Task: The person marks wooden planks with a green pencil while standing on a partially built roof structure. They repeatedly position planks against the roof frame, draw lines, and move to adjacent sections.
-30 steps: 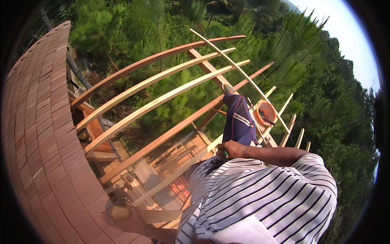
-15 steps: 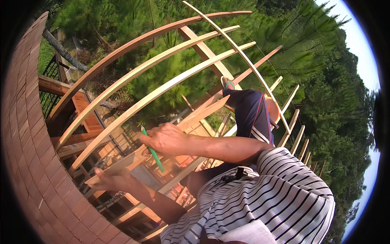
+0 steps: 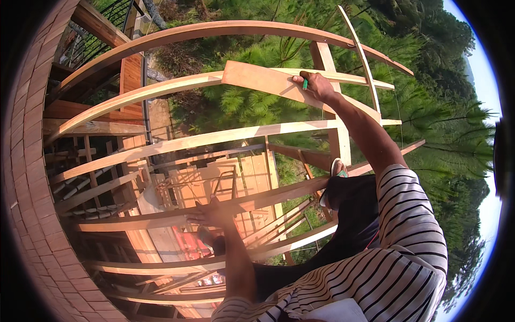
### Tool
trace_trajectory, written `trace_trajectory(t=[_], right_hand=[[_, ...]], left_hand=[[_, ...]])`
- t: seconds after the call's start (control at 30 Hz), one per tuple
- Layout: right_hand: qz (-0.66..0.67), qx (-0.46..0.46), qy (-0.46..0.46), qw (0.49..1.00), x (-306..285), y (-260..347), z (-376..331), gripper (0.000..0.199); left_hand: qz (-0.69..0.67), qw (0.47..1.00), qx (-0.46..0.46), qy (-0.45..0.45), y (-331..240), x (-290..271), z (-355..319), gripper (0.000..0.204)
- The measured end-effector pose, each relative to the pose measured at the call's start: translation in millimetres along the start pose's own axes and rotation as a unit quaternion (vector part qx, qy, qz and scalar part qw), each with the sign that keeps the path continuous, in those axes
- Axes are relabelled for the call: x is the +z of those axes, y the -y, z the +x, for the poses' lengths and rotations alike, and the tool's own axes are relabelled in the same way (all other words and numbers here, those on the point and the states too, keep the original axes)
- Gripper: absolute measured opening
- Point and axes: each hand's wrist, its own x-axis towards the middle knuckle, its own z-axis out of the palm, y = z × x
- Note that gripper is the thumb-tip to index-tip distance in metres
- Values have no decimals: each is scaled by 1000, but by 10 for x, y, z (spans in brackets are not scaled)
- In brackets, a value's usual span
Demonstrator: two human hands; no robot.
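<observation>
My right hand (image 3: 317,87) is closed on a short flat wooden board (image 3: 257,80), up at the far side. A green pencil (image 3: 305,84) is held in the same hand and sticks out by the thumb. The board lies slantwise over a light rafter (image 3: 150,95) and reaches toward a cross beam (image 3: 339,139). Lower down, my left hand (image 3: 213,212) rests on another rafter (image 3: 268,199), its fingers spread and somewhat blurred. Nothing shows in that hand.
Tiled roofing (image 3: 27,177) curves along the left. Several rafters run out from it, with a thin batten (image 3: 360,53) across their far ends. My sandalled foot (image 3: 338,169) is by the cross beam. Far below, a plank deck (image 3: 204,180) shows through the gaps; trees stand beyond.
My right hand has carried the board and pencil up and away to the far rafters. My left hand has let go of the board's end and now lies on a rafter. The view has turned.
</observation>
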Motion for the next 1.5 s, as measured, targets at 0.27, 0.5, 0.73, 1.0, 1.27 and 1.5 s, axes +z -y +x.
trace_trajectory(t=[0.27,0.5,0.73,1.0,1.27,1.5], right_hand=[[-37,-111,-2,993,579,-933,1114,54],[194,-102,82,972,1152,-2199,1836,58],[80,-125,110,983,1640,-2089,2171,56],[-68,-123,188,972,1428,-1949,2150,77],[86,63,158,982,1208,-1603,2007,106],[172,2,198,965,1447,-1605,2018,110]], left_hand=[[-47,994,-83,-60,-290,-67,-30,54],[-114,989,-56,-82,-410,-184,292,36],[-66,990,-90,-83,-102,-193,-29,28],[-77,993,-65,-68,-236,-150,15,24],[-71,992,-72,-69,-236,-87,160,24],[-69,987,-123,-79,-193,-178,63,30]])
